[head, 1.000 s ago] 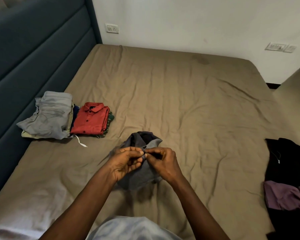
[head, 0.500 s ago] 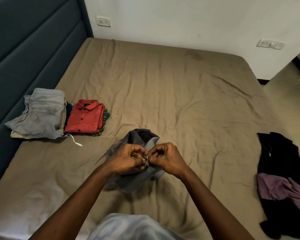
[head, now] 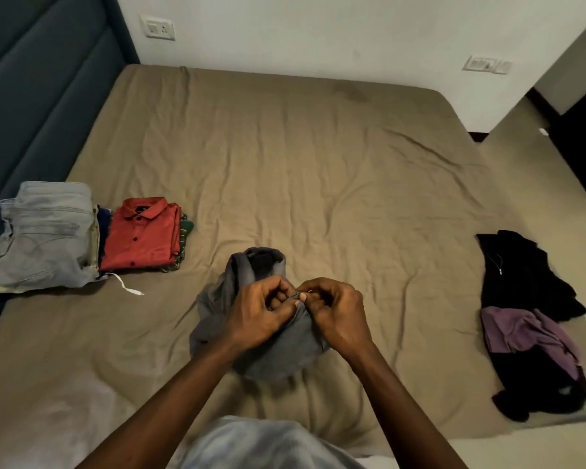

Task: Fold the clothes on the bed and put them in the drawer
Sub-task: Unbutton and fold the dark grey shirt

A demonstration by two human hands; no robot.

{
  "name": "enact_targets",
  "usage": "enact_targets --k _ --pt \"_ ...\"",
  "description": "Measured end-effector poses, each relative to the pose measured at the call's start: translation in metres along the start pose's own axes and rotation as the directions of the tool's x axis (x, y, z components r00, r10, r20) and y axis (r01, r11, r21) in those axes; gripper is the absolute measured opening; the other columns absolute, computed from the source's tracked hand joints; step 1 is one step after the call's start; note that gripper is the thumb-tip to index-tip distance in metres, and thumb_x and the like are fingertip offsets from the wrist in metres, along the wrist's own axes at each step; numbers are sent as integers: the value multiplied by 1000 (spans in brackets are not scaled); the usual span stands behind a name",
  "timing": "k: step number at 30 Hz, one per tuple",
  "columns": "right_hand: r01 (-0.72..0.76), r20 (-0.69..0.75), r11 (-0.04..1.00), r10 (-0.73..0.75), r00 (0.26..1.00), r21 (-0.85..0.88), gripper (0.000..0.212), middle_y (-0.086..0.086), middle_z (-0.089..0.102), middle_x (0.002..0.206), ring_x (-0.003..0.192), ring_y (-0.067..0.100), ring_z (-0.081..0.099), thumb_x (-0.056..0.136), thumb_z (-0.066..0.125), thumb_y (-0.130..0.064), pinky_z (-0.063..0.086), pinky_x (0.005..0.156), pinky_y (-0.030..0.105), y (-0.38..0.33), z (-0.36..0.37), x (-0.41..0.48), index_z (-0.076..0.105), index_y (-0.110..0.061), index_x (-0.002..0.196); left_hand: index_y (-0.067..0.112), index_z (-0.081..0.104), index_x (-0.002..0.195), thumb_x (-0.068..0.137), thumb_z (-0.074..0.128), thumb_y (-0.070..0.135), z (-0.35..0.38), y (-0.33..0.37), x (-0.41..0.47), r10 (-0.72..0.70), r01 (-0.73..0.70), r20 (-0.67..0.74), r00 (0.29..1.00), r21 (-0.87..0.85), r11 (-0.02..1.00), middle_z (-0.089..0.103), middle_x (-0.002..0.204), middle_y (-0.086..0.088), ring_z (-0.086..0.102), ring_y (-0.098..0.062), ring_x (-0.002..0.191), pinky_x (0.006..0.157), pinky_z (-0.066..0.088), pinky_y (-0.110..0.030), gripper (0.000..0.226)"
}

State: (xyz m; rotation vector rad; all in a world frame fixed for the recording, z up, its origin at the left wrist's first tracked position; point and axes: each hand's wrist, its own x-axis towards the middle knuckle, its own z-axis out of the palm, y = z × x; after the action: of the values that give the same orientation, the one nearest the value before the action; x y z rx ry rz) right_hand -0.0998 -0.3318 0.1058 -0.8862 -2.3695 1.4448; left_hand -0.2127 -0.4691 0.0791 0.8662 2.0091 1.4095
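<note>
- Near the bed's (head: pixel 318 157) front edge, the left hand (head: pixel 261 316) and right hand (head: pixel 335 314) each pinched the grey shirt's (head: pixel 278 353) front, fingers curled.
- Folded clothes (head: pixel 82 235) sat at the left edge; unfolded dark garments (head: pixel 528 313) at the right.

the bed (head: pixel 285 157) carries folded jeans (head: pixel 41 238), red shirt (head: pixel 142 235), grey shirt (head: pixel 278 350), black garment (head: pixel 521 272).

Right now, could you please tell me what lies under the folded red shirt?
A green striped garment peeks out at the right and near edges of the red shirt. The shirt covers the rest, so whether more lies beneath is hidden.
</note>
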Motion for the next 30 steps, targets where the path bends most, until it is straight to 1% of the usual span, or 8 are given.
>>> enact_targets --k 4,8,11,16,22,25,27,30 --pt "-15 32 986 9 999 168 19 -5 78 91 90 10 74 90 70 -2 60 83 31 -1 -4 -2 80 -16 98 20 76 96 89 80 13 -2 -3 4 -14 14 -2 1000 -152 988 75 80 -3 59 -13 57 58 50 -24 11" --pt "-67 -14 955 74 997 288 25 4 79 88 88 18 76 88 75 -3 60 79 28 -1 -3 -6 74 -16 110 25 77 100 89 80 12 -4 2 3 35 -36 -8 999 -93 995 78 90 8 71 -27 68 66 58 -35 17" --pt "-70 -48 911 98 994 406 21 7 79 89 89 21 76 85 78 1 58 80 27 -4 -2 -9 75 -11 102 23 77 99 87 82 14 -5 6 3 89 -90 -28 996 -34 995 77 90 12 74 -13 78 74 61 -31 17" --pt "5 -96 934 31 995 357 11 3 78 88 86 16 76 84 79 1 57 79 23 -9 -1 -11 78 -9 90 16 77 93 84 83 12 -5 14 -1 212 -204 -135 968 73 976 75 84 11 73 -8 77 70 60 -31 11" --pt "40 -95 953 -12 995 300 11 -1 78 89 90 13 75 87 76 0 60 81 27 -15 3 -12 79 -10 92 17 71 82 78 73 28 0 26 1 133 -133 -268 954 19 991 71 77 9 70 -14 75 70 58 -34 12" --pt "58 -80 962 -38 996 265 11 -2 79 93 93 13 75 89 73 -4 61 82 31 -17 4 -12 79 -12 95 20 68 81 78 72 23 2 28 0 85 -88 -322 943 5 996 69 74 7 68 -16 67 65 58 -39 6" --pt "12 -65 943 10 998 331 11 1 78 92 92 14 75 92 71 -6 61 82 30 -19 1 -9 77 -11 101 20 69 85 80 71 19 1 27 -2 138 -129 -306 942 51 990 70 77 8 69 -15 72 67 58 -40 5" --pt "-148 51 870 140 989 470 15 9 78 87 88 21 76 94 72 -9 60 85 30 -17 -8 -1 75 -7 108 17 72 95 88 71 18 -4 27 -1 328 -283 -202 923 224 933 67 94 8 67 -11 88 76 57 -38 7"
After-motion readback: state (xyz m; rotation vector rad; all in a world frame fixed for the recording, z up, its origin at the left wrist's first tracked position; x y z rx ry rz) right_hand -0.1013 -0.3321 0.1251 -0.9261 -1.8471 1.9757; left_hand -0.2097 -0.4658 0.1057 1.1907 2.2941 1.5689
